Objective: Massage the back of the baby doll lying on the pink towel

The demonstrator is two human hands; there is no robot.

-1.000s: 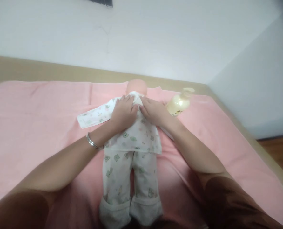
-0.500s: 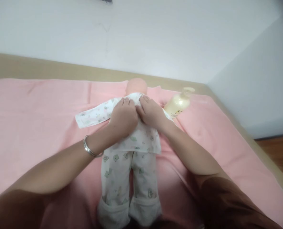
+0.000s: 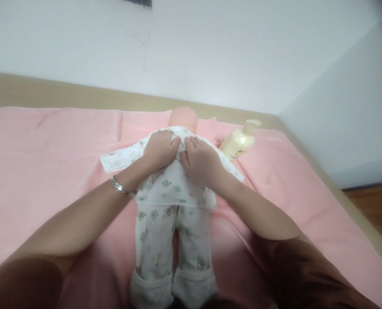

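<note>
A baby doll lies on the pink blanket, its bare rounded head (image 3: 183, 119) at the far end. It wears a white printed baby shirt (image 3: 174, 184) with long sleeves spread to both sides, and matching pants (image 3: 155, 240) with cuffed legs toward me. My left hand (image 3: 161, 149) is closed on the shirt's upper front, thumb pointing inward. Close beside it, my right hand (image 3: 201, 162) grips the same cloth near the chest, fingers bent and thumb tucked inward. Folded shirt edges show between the two hands. The fingertips are partly hidden in the fabric.
A pale yellow pump bottle (image 3: 239, 141) leans or lies tilted right of the doll, by the right sleeve. The pink blanket (image 3: 49, 171) covers a tan padded surface (image 3: 81, 92) against a white wall (image 3: 210, 51). Wooden floor (image 3: 375, 206) shows at right.
My hands have moved slightly apart, the left one shifting left, and shirt edges now show between them. More of the shirt's right sleeve has come into view.
</note>
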